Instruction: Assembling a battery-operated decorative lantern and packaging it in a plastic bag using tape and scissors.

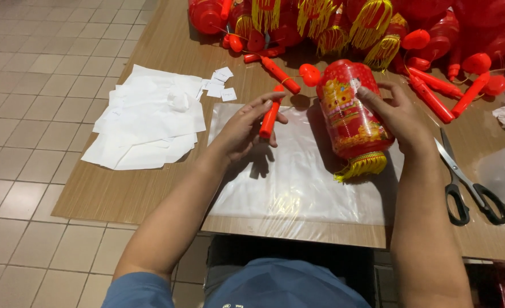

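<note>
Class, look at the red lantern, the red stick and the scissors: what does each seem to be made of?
Red lantern: likely glossy plastic film, since highlights show on its printed side; its yellow fringe looks like thread. Red stick: probably smooth moulded plastic, evenly coloured. Scissors: grey metal blades, with black loops that look like plastic.

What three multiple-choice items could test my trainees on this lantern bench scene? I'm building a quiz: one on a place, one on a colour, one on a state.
1. Where do the scissors lie?
A. on the white paper sheets
B. on the table right of the right hand
C. on the floor

2. What colour is the fringe under the held lantern?
A. yellow
B. blue
C. white

3. What is the left hand doing?
A. resting flat and empty
B. holding the scissors
C. gripping a red handle stick

Answers: 1 B, they sit beside the right hand; 2 A, yellow tassels hang below; 3 C, fingers wrap the stick.
</note>
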